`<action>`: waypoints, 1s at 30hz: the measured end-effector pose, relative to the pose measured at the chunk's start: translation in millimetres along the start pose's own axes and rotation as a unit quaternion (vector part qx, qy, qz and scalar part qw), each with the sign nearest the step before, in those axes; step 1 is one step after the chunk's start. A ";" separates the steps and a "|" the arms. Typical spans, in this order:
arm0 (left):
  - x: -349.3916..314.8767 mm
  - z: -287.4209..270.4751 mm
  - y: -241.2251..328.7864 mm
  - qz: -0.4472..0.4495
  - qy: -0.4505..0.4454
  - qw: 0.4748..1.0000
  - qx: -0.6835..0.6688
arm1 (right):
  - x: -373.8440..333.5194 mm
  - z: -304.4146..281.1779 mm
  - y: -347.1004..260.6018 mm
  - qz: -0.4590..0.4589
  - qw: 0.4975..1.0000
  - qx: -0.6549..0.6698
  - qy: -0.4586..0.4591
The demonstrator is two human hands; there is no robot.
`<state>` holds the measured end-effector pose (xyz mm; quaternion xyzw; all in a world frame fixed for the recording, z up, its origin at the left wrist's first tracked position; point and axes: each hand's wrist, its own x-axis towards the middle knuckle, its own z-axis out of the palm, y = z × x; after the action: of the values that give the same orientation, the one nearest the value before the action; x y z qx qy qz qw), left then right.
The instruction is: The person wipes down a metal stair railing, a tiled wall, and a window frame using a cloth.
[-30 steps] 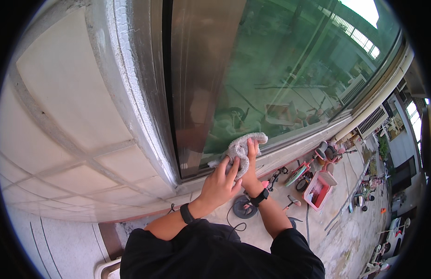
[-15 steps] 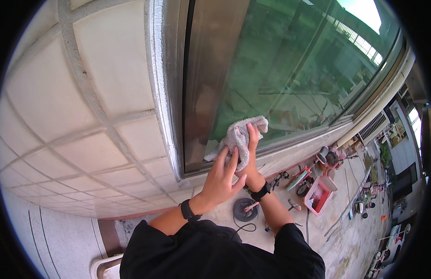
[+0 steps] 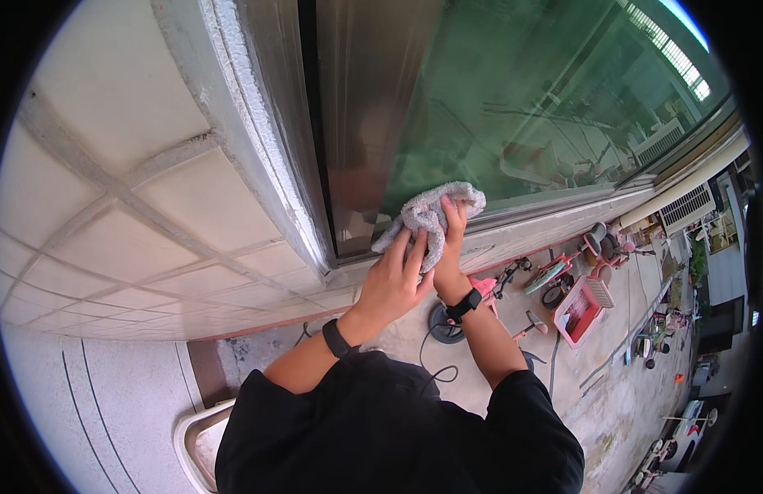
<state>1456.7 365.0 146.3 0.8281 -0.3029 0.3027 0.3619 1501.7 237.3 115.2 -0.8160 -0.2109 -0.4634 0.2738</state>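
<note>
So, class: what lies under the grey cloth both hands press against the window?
Around the grey cloth, green window glass and its metal frame show. The patch beneath it is covered by cloth, left hand and right hand.

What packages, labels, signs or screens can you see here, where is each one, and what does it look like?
No package, label or sign shows clearly.
Band on left wrist: black, narrow; any screen cannot be made out.
Watch on right wrist: black strap, dark face turned partly away.
Pink crate: on the ground at right, rectangular, red-pink with a white inside; no label can be made out.
</note>
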 end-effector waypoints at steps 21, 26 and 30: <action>23.2 87.5 26.4 -0.077 -0.172 0.966 -0.175 | -19.4 -82.8 53.8 0.166 0.972 -0.084 -0.141; -2.1 25.0 13.9 -0.121 -0.176 0.964 -0.159 | -15.6 -53.4 4.3 0.140 0.975 -0.026 -0.172; -29.6 -24.1 4.1 -0.100 -0.145 0.971 -0.164 | -33.6 -43.2 -29.6 0.196 0.922 0.245 -0.226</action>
<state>1428.2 389.9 140.0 0.8187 -0.3130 0.0883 0.4732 1440.2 229.0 111.5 -0.8312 -0.2099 -0.1379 0.4960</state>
